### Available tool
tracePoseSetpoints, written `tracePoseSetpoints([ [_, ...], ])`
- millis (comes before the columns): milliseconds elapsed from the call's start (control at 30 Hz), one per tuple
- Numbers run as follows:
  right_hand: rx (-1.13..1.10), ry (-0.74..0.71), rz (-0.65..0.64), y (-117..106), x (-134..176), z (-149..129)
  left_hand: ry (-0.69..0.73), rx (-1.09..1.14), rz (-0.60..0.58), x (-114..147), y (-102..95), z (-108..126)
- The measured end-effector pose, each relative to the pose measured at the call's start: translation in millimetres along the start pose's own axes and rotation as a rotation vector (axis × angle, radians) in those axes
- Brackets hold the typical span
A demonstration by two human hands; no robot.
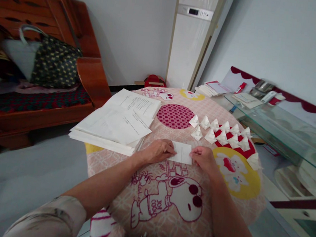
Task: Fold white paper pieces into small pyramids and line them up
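1. head view: a small white paper rectangle (182,153) is between the two hands over the round table's pink tablecloth (128,179); whether it lies flat on the cloth or is slightly raised, i cannot tell.
2. the left hand (158,151) is nearly closed, thumb and fingertips pinching the left edge of the paper rectangle.
3. the right hand (203,158) is curled, thumb and forefinger closed together on the right edge of the paper rectangle.
4. left of the paper rectangle, a thick stack of printed sheets (105,127) sits on the tablecloth, the top ones askew; the print is too small to read.
5. right of the paper rectangle and farther back, folded white paper pieces (222,137) with peaked tops stand in two rows; a lone folded piece (253,160) sits farther right, near the table's edge.
6. just nearer than the paper rectangle, an embroidered snoopy (185,201) in dark glasses decorates the cloth; a yellow patch (249,184) with white cartoon animals is to its right.
7. well beyond the paper rectangle stands a floor-standing air conditioner (188,42).
8. far left of the paper rectangle, a carved wooden settee (89,82) bears a dark patterned bag (56,63); far right is a glass shelf (282,129).
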State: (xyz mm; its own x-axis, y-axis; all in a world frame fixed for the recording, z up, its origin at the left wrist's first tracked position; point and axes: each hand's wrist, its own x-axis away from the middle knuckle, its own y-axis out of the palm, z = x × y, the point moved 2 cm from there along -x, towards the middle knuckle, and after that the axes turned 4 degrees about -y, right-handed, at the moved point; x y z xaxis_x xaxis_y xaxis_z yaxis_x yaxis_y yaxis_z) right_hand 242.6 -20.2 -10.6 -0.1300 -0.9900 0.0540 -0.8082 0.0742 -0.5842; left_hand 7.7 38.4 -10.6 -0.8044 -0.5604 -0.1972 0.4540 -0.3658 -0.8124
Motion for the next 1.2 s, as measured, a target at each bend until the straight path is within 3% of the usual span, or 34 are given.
tracePoseSetpoints([
  [200, 0.019, 0.009, 0.07, 6.1, -2.0, 4.0, -0.049, 0.0, 0.12, 2.3, -5.3, -0.5],
  [367, -0.02, -0.112, 0.271, 5.9, 3.3, -12.0, -0.074, -0.123, 0.099, 1.0, -6.4, 5.7],
  [433, -0.174, -0.135, 0.211, 12.7, 7.9, -23.5, -0.056, -0.153, 0.093, -0.9, -3.2, 11.8],
  [600, -0.448, -0.025, -0.102, 41.8, 18.1, -46.3, -0.012, -0.242, 0.104, -9.1, 17.2, 26.8],
  [667, -0.464, -0.008, -0.112, 47.9, 19.4, -49.4, -0.046, -0.285, 0.12, -12.4, 25.7, 29.0],
  [967, -0.157, -0.257, 0.113, 45.0, 23.4, -60.6, -0.078, -0.447, 0.198, -10.1, 37.5, 28.3],
  [1100, -0.041, -0.341, 0.145, 44.7, 25.4, -65.3, -0.077, -0.431, 0.226, -9.7, 39.2, 29.8],
  [1200, -0.074, -0.315, 0.133, 42.9, 24.6, -65.2, -0.096, -0.371, 0.194, -10.1, 36.9, 33.7],
])
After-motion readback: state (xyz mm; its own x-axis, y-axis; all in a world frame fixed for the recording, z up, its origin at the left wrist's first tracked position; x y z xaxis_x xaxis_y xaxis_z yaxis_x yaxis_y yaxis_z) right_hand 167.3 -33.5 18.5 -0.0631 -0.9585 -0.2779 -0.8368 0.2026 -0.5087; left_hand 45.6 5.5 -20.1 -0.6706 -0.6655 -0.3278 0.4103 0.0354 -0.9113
